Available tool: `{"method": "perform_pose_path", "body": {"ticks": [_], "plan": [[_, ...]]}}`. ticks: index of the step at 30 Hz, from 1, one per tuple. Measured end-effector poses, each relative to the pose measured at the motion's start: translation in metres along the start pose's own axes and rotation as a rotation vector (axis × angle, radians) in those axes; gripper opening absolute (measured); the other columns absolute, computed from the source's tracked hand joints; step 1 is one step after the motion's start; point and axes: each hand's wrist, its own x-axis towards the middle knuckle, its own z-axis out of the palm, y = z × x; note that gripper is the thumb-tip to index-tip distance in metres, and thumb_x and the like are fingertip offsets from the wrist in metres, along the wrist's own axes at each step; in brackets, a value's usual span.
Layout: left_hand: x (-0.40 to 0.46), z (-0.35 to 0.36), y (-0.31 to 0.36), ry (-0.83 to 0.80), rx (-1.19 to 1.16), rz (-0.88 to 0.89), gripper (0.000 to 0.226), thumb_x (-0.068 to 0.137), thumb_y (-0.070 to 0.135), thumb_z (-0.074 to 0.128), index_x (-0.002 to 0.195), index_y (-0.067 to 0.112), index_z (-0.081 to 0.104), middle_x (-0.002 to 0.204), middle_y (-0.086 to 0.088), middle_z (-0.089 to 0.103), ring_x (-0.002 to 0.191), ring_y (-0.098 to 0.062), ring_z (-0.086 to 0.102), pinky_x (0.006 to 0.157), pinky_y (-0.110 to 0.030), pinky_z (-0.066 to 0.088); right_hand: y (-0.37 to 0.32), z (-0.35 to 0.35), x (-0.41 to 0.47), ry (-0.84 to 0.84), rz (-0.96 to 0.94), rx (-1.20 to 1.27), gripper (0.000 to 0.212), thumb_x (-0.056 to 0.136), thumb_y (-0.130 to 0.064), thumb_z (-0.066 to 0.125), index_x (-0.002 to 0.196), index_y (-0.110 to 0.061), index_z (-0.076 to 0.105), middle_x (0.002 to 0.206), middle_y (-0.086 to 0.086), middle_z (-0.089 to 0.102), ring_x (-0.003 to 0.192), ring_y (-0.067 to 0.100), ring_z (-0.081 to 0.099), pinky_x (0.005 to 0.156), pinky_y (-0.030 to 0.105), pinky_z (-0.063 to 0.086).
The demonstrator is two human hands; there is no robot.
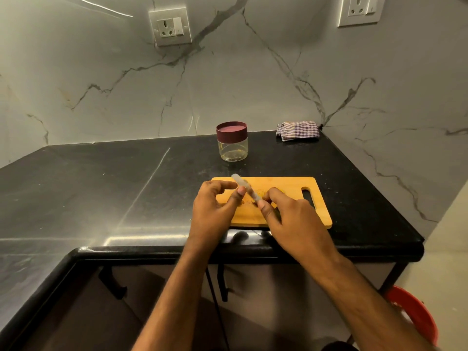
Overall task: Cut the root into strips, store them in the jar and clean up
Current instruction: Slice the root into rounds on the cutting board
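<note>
Right hand (286,211) is gripping a knife (244,187) over the cutting board (291,198); left hand (215,206), fingers loosely curled, is touching its blade with a fingertip.

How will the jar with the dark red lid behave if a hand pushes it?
The jar looks like clear, thin plastic and nearly empty, so it is probably light and would slide easily on the glossy black counter. It is squat and wide, so tipping seems unlikely.

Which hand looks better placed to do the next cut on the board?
Probably the right hand: it grips the knife over the board. The left hand is beside the blade, thumb touching it, better suited to steadying.
</note>
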Motion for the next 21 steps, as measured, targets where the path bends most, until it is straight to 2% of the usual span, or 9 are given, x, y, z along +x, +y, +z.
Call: {"method": "perform_pose_path", "body": {"ticks": [2,4,6,8,11,15,17,21], "plan": [[-0.001,-0.001,-0.001,0.028,-0.04,-0.027,0.03,0.089,0.045,0.07,0.113,0.029,0.062,0.118,0.013,0.059,0.11,0.0,0.054,0.08,-0.012,0.041,0.004,-0.001,0.001,0.12,-0.068,-0.144,0.022,0.096,-0.051,0.039,0.102,-0.034,0.051,0.065,-0.013,0.052,0.056,0.005,0.053,0.05,0.018,0.043],[-0.001,0.0,-0.002,0.048,-0.042,-0.036,0.035,0.087,0.044,0.073,0.115,0.031,0.057,0.119,0.012,0.059,0.11,-0.002,0.054,0.083,-0.015,0.044,0.011,-0.004,0.005,0.172,-0.12,-0.22,0.026,0.095,-0.053,0.041,0.103,-0.033,0.057,0.07,-0.012,0.058,0.063,0.005,0.055,0.055,0.022,0.048],[0.0,0.001,-0.003,0.044,-0.008,-0.018,0.037,0.086,0.045,0.074,0.116,0.032,0.056,0.121,0.011,0.058,0.113,-0.005,0.053,0.09,-0.022,0.047,0.02,-0.005,0.008,0.184,-0.178,-0.262,0.03,0.094,-0.052,0.044,0.107,-0.033,0.063,0.077,-0.011,0.062,0.067,0.006,0.056,0.057,0.022,0.048],[0.002,0.003,-0.003,0.025,0.035,0.009,0.038,0.086,0.044,0.074,0.118,0.035,0.056,0.123,0.011,0.056,0.117,-0.007,0.051,0.095,-0.029,0.047,0.026,-0.005,0.01,0.182,-0.226,-0.306,0.032,0.093,-0.051,0.048,0.111,-0.032,0.066,0.077,-0.011,0.059,0.063,0.006,0.054,0.051,0.021,0.044],[0.004,0.003,-0.003,-0.003,0.118,0.063,0.036,0.087,0.041,0.074,0.119,0.038,0.059,0.126,0.011,0.054,0.125,-0.012,0.045,0.102,-0.038,0.043,0.029,-0.003,0.011,0.168,-0.272,-0.373,0.031,0.092,-0.05,0.053,0.111,-0.032,0.068,0.074,-0.009,0.057,0.059,0.006,0.05,0.047,0.019,0.035],[0.022,0.003,0.0,-0.024,0.271,0.137,0.033,0.089,0.039,0.071,0.121,0.042,0.063,0.123,0.017,0.061,0.124,-0.01,0.045,0.108,-0.05,0.034,0.03,-0.003,0.015,0.153,-0.28,-0.382,0.032,0.092,-0.053,0.051,0.111,-0.032,0.067,0.075,-0.009,0.055,0.059,0.005,0.048,0.047,0.019,0.035],[0.031,0.002,-0.001,-0.099,0.286,0.141,0.029,0.09,0.038,0.071,0.117,0.047,0.065,0.12,0.021,0.063,0.124,-0.009,0.045,0.108,-0.053,0.033,0.032,-0.002,0.016,0.139,-0.276,-0.37,0.033,0.092,-0.054,0.05,0.111,-0.032,0.066,0.076,-0.009,0.056,0.059,0.005,0.048,0.048,0.019,0.038],[0.038,0.0,-0.009,-0.177,0.224,0.144,0.014,0.09,0.039,0.07,0.095,0.051,0.071,0.106,0.03,0.064,0.121,-0.003,0.044,0.108,-0.055,0.034,0.032,-0.001,0.015,0.122,-0.277,-0.355,0.032,0.093,-0.051,0.05,0.113,-0.031,0.065,0.077,-0.008,0.055,0.061,0.007,0.049,0.048,0.023,0.044]]}}
